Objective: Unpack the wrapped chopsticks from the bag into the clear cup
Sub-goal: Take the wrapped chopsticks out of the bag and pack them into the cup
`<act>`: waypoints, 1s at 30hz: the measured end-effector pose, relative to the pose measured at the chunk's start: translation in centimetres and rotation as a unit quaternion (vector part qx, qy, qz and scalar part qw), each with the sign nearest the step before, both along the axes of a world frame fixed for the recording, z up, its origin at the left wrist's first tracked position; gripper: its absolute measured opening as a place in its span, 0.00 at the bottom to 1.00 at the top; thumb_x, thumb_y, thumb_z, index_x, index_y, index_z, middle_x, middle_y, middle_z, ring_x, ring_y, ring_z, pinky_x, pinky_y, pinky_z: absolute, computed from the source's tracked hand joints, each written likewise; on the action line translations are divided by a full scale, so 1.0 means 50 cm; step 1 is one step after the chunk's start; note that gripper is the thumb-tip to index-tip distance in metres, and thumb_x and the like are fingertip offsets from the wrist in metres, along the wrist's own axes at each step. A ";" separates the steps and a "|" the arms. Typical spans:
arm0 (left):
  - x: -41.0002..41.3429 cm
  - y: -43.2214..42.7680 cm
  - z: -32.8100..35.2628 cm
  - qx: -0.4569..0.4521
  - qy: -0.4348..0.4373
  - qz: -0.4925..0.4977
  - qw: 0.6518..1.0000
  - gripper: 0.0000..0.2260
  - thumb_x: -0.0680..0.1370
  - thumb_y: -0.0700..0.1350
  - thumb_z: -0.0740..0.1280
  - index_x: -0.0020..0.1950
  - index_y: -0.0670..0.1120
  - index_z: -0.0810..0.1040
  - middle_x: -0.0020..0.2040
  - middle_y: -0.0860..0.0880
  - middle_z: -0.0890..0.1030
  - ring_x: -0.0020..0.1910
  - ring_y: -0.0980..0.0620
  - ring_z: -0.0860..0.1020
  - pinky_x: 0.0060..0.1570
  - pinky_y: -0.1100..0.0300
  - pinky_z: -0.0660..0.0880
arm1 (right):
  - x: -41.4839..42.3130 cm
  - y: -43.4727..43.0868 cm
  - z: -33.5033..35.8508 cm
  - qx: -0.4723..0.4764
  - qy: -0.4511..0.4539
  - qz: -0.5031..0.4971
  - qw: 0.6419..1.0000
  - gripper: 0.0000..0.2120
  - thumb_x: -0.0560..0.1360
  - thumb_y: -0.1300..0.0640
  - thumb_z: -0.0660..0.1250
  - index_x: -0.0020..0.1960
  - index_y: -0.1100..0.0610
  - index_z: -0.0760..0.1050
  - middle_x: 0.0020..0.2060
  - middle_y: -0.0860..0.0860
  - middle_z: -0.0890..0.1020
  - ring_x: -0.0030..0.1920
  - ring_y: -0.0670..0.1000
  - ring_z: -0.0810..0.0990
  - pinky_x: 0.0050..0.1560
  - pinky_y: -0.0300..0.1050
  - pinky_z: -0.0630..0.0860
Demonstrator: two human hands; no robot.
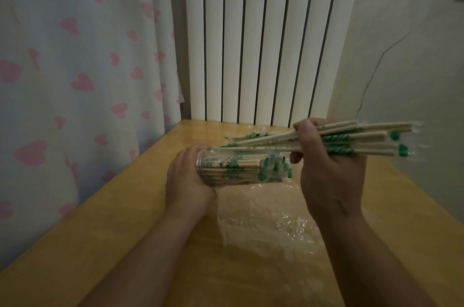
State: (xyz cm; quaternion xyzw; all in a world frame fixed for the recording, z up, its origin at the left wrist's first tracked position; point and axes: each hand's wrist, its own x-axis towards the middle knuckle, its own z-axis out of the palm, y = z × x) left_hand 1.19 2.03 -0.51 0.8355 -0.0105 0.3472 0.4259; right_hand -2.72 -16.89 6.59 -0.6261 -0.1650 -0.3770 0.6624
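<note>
With the tipped, crowded cup (241, 172) held in the left hand (187, 177), mouth toward 3 o'clock, the chopsticks (351, 140) gripped by the right hand (331, 171) could be jammed or spilled.

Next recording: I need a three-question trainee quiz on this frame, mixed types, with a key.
1. True or false: the clear cup in the left hand stands upright on the table.
2. What grips the loose bundle of chopsticks? A) left hand B) right hand C) nothing
3. Fill in: the wrapper print is ____.
Key: 1 false, it is tipped on its side; 2 B; 3 green.
</note>
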 end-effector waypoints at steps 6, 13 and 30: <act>-0.002 0.000 -0.003 0.007 0.001 0.002 1.000 0.34 0.61 0.34 0.74 0.64 0.56 0.72 0.56 0.58 0.72 0.59 0.51 0.71 0.57 0.50 0.73 | 0.013 -0.005 -0.010 -0.034 0.012 -0.010 0.999 0.16 0.73 0.46 0.66 0.44 0.59 0.81 0.34 0.51 0.82 0.36 0.47 0.82 0.36 0.40 0.77; -0.001 -0.005 -0.005 0.034 -0.003 0.002 0.999 0.32 0.64 0.37 0.76 0.63 0.58 0.72 0.51 0.64 0.67 0.55 0.58 0.67 0.56 0.56 0.70 | 0.011 0.013 -0.025 -0.089 0.161 0.121 0.975 0.05 0.75 0.54 0.69 0.45 0.54 0.82 0.39 0.50 0.85 0.39 0.45 0.85 0.34 0.36 0.79; 0.001 -0.002 -0.009 0.038 -0.010 -0.001 0.999 0.32 0.64 0.37 0.75 0.62 0.59 0.71 0.53 0.63 0.69 0.56 0.58 0.67 0.58 0.54 0.70 | 0.005 -0.010 -0.017 0.079 0.119 0.158 0.977 0.10 0.73 0.53 0.70 0.41 0.61 0.77 0.37 0.56 0.82 0.41 0.58 0.83 0.37 0.50 0.80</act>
